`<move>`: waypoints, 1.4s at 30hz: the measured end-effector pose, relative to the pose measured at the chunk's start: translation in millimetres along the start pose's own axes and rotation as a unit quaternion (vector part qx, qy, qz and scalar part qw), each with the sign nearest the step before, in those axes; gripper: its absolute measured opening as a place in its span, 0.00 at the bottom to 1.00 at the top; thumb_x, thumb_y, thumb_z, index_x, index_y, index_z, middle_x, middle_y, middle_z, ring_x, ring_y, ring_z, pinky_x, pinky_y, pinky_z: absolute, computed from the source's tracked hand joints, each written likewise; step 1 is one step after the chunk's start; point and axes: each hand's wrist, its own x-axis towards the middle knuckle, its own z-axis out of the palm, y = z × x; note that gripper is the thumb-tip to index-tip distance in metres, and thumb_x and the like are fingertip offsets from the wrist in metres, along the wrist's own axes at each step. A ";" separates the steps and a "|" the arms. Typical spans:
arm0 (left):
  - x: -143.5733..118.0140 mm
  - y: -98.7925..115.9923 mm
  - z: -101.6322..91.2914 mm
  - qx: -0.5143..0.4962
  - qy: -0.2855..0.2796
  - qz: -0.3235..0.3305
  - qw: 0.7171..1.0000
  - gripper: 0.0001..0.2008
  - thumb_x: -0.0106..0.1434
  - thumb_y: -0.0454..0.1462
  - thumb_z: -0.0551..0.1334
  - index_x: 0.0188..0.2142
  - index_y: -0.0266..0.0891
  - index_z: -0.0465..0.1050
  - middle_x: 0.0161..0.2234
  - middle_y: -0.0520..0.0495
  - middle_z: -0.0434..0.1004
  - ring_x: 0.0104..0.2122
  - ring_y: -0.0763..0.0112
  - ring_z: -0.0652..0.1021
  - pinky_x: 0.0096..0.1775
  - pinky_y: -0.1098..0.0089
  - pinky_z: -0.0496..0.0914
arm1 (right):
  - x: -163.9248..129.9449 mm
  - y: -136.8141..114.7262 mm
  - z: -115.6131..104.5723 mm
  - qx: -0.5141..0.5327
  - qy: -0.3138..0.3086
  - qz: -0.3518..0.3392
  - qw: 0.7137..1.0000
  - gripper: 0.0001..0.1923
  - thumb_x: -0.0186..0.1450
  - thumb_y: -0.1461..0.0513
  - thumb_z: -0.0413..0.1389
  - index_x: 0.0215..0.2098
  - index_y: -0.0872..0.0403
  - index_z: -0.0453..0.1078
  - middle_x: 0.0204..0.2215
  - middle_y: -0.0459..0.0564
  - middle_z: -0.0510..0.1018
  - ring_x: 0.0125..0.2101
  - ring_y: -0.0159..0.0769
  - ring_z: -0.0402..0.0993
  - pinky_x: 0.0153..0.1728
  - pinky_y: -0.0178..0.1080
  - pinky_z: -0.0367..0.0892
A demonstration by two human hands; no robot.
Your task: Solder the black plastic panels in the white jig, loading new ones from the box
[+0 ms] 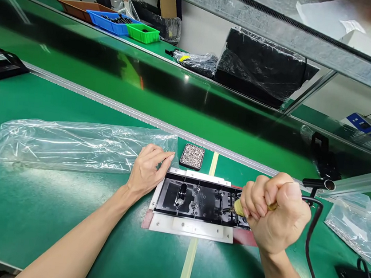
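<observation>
A black plastic part (198, 200) lies in a white fixture (192, 228) on the green table. My right hand (274, 214) is closed in a fist around a yellow-handled electric screwdriver (238, 207), whose tip touches the part's right end. A black cable (311, 242) runs from the tool past my wrist. My left hand (148, 170) rests flat, fingers spread, on the fixture's left edge and the table. A small black tray of screws (192, 156) sits just behind the fixture.
A long clear plastic bag (71, 144) lies to the left. Another bag of small parts (356, 227) is at the right. A metal rail (109, 103) and green conveyor run behind. Coloured bins (118, 23) and wrapped black items (263, 70) stand further back.
</observation>
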 end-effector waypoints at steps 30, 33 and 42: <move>1.0 -0.3 -0.9 0.008 0.006 -0.009 1.000 0.08 0.73 0.35 0.61 0.44 0.38 0.81 0.27 0.48 0.74 0.36 0.62 0.73 0.42 0.60 0.68 | 0.6 -1.2 -0.4 0.004 0.004 0.013 1.000 0.24 0.71 0.52 0.55 0.20 0.53 0.60 0.12 0.38 0.55 0.12 0.24 0.48 0.11 0.28 0.53; 0.7 -1.2 -0.7 0.007 0.003 -0.009 1.000 0.08 0.73 0.35 0.61 0.44 0.39 0.81 0.28 0.48 0.76 0.36 0.62 0.73 0.42 0.59 0.68 | 0.7 -1.1 -0.7 0.008 0.002 0.012 1.000 0.24 0.71 0.53 0.55 0.20 0.53 0.60 0.12 0.38 0.55 0.12 0.24 0.48 0.11 0.28 0.53; 1.6 0.5 -1.0 0.005 0.002 -0.008 1.000 0.08 0.73 0.34 0.61 0.44 0.38 0.81 0.28 0.48 0.74 0.36 0.63 0.73 0.41 0.61 0.68 | -1.0 -1.1 -0.1 0.005 0.006 0.020 1.000 0.25 0.70 0.50 0.56 0.20 0.53 0.59 0.12 0.38 0.55 0.12 0.25 0.48 0.11 0.29 0.52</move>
